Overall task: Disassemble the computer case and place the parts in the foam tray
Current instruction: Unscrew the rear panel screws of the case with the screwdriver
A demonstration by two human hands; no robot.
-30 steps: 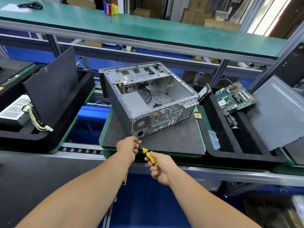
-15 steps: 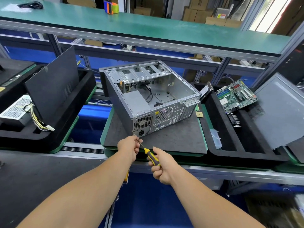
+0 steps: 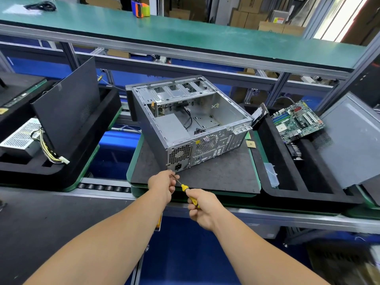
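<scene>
Gripping a yellow-handled screwdriver [image 3: 188,192], the right hand [image 3: 202,210] has its fingers curled tight, low in the middle. The left hand [image 3: 162,185] pinches the thin shaft. Just above, the open grey metal computer case [image 3: 185,122] lies sideways on a dark mat [image 3: 222,173], with a black foam tray [image 3: 287,182] right of it.

Grey mat [image 3: 216,175] (under open case [image 3: 191,122])
</scene>
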